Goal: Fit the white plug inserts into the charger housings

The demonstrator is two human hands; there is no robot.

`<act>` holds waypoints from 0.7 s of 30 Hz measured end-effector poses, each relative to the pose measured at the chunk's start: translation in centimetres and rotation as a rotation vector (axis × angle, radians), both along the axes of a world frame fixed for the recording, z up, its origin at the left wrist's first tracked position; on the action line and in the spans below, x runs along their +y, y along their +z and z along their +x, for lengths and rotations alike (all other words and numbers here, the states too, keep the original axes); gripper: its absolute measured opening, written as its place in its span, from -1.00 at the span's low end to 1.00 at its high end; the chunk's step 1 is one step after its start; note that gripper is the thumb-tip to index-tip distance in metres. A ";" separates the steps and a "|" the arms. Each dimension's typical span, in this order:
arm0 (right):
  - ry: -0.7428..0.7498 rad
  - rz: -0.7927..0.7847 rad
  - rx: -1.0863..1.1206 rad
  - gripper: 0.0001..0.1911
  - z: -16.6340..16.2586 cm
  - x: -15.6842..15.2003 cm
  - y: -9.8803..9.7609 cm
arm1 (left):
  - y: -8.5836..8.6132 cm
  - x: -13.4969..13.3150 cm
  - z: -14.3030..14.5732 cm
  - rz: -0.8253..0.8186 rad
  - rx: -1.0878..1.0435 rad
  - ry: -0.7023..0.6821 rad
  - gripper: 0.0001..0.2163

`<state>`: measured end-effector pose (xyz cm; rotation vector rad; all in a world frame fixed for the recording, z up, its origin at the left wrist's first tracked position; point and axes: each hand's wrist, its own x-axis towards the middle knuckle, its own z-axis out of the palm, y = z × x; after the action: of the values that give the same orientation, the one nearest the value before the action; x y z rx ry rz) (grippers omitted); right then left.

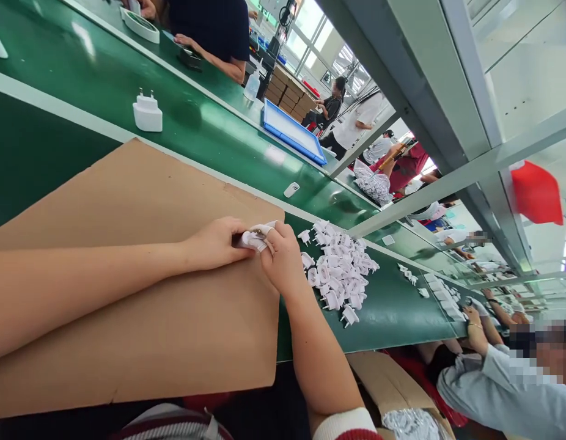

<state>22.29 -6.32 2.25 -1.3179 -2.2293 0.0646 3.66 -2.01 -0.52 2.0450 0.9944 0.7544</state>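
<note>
Over a brown cardboard sheet (186, 318), my left hand (216, 244) and my right hand (283, 253) meet, fingers closed around a small white plastic piece (254, 239). Fingers cover much of it, so its full shape is hidden. Just right of my right hand lies a heap of white two-pin plug parts (340, 266) on the green work surface. Beyond the cardboard, a white two-pin charger (148, 113) stands on the green belt with its pins up. A small white oval part (291, 190) lies farther along that belt.
A blue-rimmed tray (294, 134) and a clear bottle (252, 84) stand across the belt. A roll of tape (140, 25) lies near a co-worker in dark clothes. Another co-worker (485, 379) sits to the right. A metal frame post (384, 217) rises beside the heap.
</note>
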 end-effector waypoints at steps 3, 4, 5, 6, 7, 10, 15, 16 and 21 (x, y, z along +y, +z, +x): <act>-0.052 -0.007 -0.094 -0.70 -0.6 0.0 0.4 | -0.1 0.0 -0.1 0.008 0.011 -0.012 -0.77; -0.070 -0.006 -0.120 -0.72 -0.7 0.0 0.5 | -0.1 0.0 -0.1 0.010 0.014 -0.010 -0.77; -0.086 -0.005 -0.141 -0.73 -0.9 0.0 0.6 | -0.2 0.0 -0.1 0.010 0.016 -0.005 -0.76; -0.100 -0.006 -0.157 -0.74 -1.0 0.0 0.8 | -0.2 0.0 0.0 0.007 0.018 0.001 -0.76; -0.113 -0.011 -0.171 -0.75 -1.1 0.0 0.9 | -0.2 0.0 0.0 0.003 0.018 0.005 -0.75; -0.156 -0.043 -0.203 -0.79 -1.4 -0.1 1.3 | -0.1 0.0 0.0 -0.009 0.012 0.009 -0.72; -0.217 -0.107 -0.170 -0.83 -1.6 0.1 1.3 | 0.0 0.1 0.0 -0.010 0.026 0.026 -0.71; -0.228 -0.106 -0.151 -0.84 -1.6 0.1 1.2 | 0.0 0.1 0.0 -0.010 0.026 0.025 -0.71; -0.195 -0.095 -0.108 -0.82 -1.5 0.4 1.1 | 0.3 -0.2 0.2 -0.079 -0.034 0.035 -0.69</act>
<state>20.81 -5.96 3.33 -1.6183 -2.1971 0.0284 3.84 -2.17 -0.25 1.9455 1.0274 0.7534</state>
